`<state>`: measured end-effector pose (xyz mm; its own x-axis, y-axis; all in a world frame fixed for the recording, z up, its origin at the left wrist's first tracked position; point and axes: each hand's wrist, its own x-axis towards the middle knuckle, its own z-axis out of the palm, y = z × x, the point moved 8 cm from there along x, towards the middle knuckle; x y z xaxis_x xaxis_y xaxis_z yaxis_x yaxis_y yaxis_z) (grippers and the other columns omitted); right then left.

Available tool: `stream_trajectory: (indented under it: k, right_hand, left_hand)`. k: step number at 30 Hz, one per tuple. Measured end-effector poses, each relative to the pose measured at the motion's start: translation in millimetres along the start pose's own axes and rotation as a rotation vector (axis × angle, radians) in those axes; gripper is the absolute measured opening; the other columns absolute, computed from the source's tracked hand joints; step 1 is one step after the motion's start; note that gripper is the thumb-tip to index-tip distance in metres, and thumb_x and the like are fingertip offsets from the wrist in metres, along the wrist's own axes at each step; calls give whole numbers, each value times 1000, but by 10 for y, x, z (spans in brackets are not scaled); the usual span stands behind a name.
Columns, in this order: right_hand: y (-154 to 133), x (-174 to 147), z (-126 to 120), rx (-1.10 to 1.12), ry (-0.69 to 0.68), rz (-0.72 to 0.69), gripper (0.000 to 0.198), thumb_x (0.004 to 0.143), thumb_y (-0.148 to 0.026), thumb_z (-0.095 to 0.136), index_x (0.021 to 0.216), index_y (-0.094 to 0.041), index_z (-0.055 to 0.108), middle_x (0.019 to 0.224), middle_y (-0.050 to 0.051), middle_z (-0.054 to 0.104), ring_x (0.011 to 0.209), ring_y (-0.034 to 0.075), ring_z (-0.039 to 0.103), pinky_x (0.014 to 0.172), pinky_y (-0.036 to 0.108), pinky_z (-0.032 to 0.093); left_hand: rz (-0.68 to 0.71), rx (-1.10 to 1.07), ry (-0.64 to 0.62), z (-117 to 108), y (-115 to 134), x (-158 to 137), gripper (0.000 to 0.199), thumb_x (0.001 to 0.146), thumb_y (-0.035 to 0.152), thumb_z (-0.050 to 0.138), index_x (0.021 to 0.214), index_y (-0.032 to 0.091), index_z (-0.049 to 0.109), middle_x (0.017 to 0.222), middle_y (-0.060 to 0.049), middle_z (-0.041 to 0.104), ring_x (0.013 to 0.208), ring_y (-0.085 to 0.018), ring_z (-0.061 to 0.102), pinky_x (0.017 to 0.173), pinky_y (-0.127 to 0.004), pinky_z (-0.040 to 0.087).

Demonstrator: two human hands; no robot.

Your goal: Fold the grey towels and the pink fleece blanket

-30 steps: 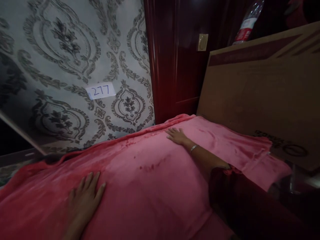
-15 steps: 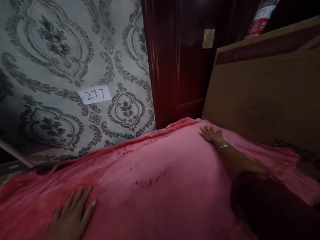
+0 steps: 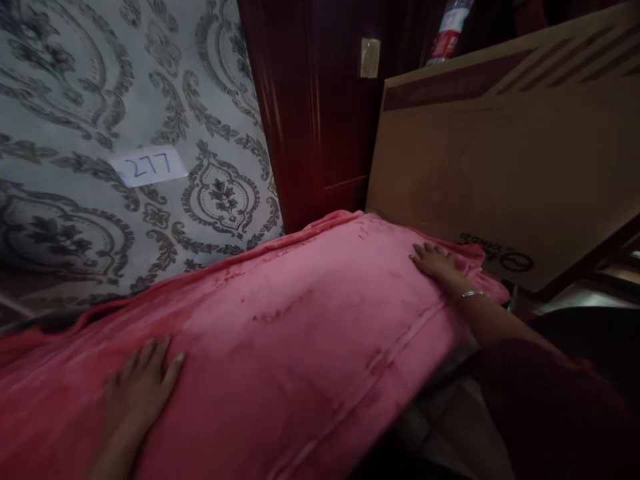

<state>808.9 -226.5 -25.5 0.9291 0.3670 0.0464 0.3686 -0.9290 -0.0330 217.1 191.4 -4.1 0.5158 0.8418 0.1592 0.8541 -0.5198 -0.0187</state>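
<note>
A pink plush blanket (image 3: 300,320) lies spread over a long raised surface that it hides. Its front edge hangs down along the near right side, and darker ruffled marks show in the pile. My left hand (image 3: 143,380) rests flat on the blanket at the lower left, fingers spread. Toward the far right end, my right hand (image 3: 436,261) lies palm down on the cloth with its fingers stretched out. A thin bracelet (image 3: 473,294) circles the right wrist. Neither hand grips the fabric.
Behind the blanket rises a patterned wall with a paper marked 277 (image 3: 149,165). A dark red door frame (image 3: 320,120) carries a switch plate (image 3: 369,58). A large cardboard box (image 3: 500,153) stands at the right, with a bottle (image 3: 450,32) above its edge. Floor shows at far right.
The view has turned right, bringing the blanket's front edge and more of the box into sight. My right hand has shifted nearer the blanket's right end. My left hand stays flat on the cloth.
</note>
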Motion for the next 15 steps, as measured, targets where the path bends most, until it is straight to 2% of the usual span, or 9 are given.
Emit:
stream_trajectory:
  k: [2,3,6,8,10,11,13,15]
  right_hand:
    - [-193,-197,-88,2,12,-21,60,103,-46,23,154,-22,42,156,18,41,141,38,38,109,67,34]
    - [-389,-338,-118,16,19,-88,60,103,-46,23,154,-22,41,157,17,40,142,38,37,110,66,33]
    - [-1164,-937,-128,88,-9,-421,61,103,-50,24,158,-25,34,165,12,27,150,36,25,116,65,25]
    - [-1638,-1395,-118,143,-37,-643,62,103,-53,26,159,-26,32,167,10,22,152,36,20,117,65,21]
    - [-1976,-1785,-124,193,-40,-825,63,103,-55,27,160,-28,31,167,9,20,153,35,16,118,65,18]
    - [-2077,-1925,-120,207,-40,-888,62,103,-55,27,160,-29,31,168,9,20,153,35,15,118,64,18]
    - [-2136,-2066,-68,196,-56,-938,63,103,-56,29,160,-31,30,168,7,19,154,35,15,119,64,17]
    - [-2004,-2025,17,141,-72,-870,63,102,-56,30,160,-32,28,168,5,18,153,35,16,118,64,19]
  left_hand:
    - [3,8,10,-74,61,-19,70,97,46,21,151,7,44,158,-21,40,148,-38,33,117,-61,28]
    - [18,0,23,-113,93,-24,69,98,46,21,149,6,46,156,-21,43,147,-38,34,117,-60,29]
    - [107,-63,63,-238,268,-68,62,98,44,27,140,7,56,147,-19,55,142,-33,42,119,-51,31]
    - [240,-122,71,-318,553,-192,57,98,42,33,137,9,58,144,-15,58,140,-29,45,121,-44,31]
    - [419,-170,53,-366,967,-444,56,98,42,37,142,12,55,149,-13,54,145,-28,40,123,-45,27]
    - [523,-186,34,-369,1198,-616,57,97,43,40,145,14,53,153,-12,51,147,-29,36,124,-48,25]
    - [772,-193,-91,-283,1641,-1033,59,97,47,46,151,22,46,162,-9,39,153,-30,26,125,-52,20]
    - [891,-192,-178,-189,1875,-1366,60,99,46,44,156,28,38,167,-7,27,155,-31,17,124,-59,15]
